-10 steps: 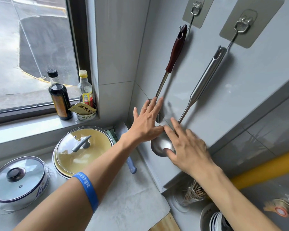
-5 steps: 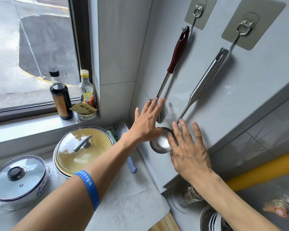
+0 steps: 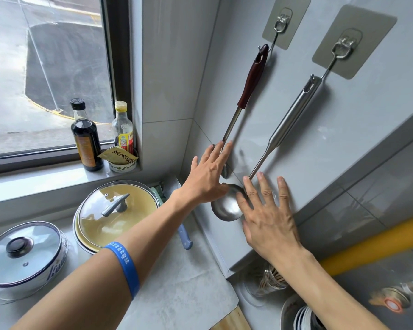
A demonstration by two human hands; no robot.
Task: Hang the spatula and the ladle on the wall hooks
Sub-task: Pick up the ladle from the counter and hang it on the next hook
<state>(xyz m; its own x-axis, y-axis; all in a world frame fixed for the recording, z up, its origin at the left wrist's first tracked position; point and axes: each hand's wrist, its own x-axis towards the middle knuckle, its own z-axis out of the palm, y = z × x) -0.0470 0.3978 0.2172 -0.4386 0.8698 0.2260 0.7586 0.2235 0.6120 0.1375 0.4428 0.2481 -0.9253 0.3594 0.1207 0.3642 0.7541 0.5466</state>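
The spatula (image 3: 251, 77), with a dark red handle, hangs from the left wall hook (image 3: 280, 22). Its blade is mostly hidden behind my left hand (image 3: 206, 177), which lies flat over it with fingers spread. The steel ladle (image 3: 293, 113) hangs from the right wall hook (image 3: 345, 47); its bowl (image 3: 227, 207) shows between my hands. My right hand (image 3: 266, 217) rests open and flat on the wall, its fingers touching the ladle's bowl and lower stem. Neither hand grips anything.
On the counter stand a yellow lidded pan (image 3: 112, 210), a white lidded pot (image 3: 24, 256) and a blue-handled knife (image 3: 185, 239). Two bottles (image 3: 86, 136) and a small bowl (image 3: 122, 163) sit on the window sill. A jar of chopsticks (image 3: 270, 279) and stacked dishes (image 3: 301, 317) lie below right.
My right hand has opened from a closed pinch at the ladle's bowl and now lies flat on the wall with fingers spread. My left hand has stayed flat over the spatula blade.
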